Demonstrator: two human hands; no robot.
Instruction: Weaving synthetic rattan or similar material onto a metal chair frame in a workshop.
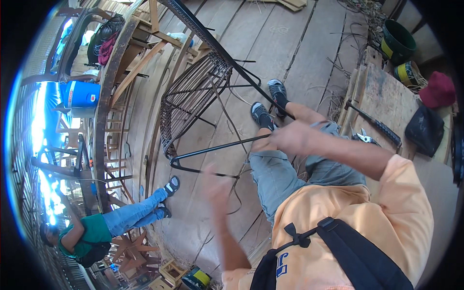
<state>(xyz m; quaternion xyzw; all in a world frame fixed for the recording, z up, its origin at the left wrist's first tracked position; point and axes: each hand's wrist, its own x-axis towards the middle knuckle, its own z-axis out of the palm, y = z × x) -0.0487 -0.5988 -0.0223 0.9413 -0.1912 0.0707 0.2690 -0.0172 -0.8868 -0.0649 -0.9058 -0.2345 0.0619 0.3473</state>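
A black metal furniture frame (pixel 212 149) with a panel of woven brown strands (pixel 195 92) lies tilted in front of my knees. Its bars reach back over my legs. My right hand (pixel 292 137) is over my lap, at the near end of one bar; motion smears its fingers, so its grip cannot be made out. Lower and to the left, my left hand (pixel 216 191) is also blurred, close to the frame's bent corner. A loose thin strand (pixel 238 195) hangs from the bar beside it, and a longer strand (pixel 224 111) crosses the panel.
To my right, a wooden board (pixel 382 92) bears a hammer (pixel 374 124), pruning shears (pixel 363 137), a black pouch (pixel 424 130) and a maroon cap (pixel 438 89). Dark buckets (pixel 398 41) stand beyond. At left are a person in green (pixel 87 234), a blue cooler (pixel 82 94) and wooden furniture frames.
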